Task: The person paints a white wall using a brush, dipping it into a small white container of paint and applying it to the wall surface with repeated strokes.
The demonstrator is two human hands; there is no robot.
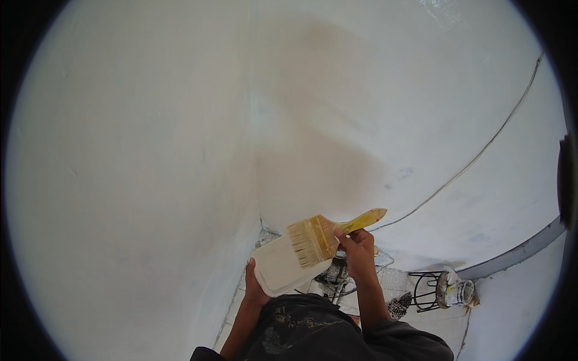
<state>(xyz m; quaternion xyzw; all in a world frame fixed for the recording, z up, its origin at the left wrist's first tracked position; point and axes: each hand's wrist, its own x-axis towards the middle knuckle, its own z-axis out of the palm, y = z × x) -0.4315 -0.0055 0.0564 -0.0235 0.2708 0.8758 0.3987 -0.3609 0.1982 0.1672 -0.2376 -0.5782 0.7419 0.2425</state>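
My left hand (255, 285) grips the left side of a white rectangular tub (276, 263) with rounded corners, its thumb at the rim. Pale paint seems to fill the tub. My right hand (359, 251) is closed round a wide flat paintbrush (325, 236) near the base of its yellow handle, thumb on top. The brush's handle points up to the right. Its pale bristles lie over the right part of the tub; whether they touch the paint I cannot tell. Both hands are low in front of my dark, paint-spotted clothes.
Two white walls (150, 150) meet in a corner ahead. A thin cable (472, 161) runs along the right wall. At the lower right, a black metal stool (426, 291) stands on the tiled floor (394, 280) beside a paint-smeared bucket (462, 293). Dark clutter lies behind the tub.
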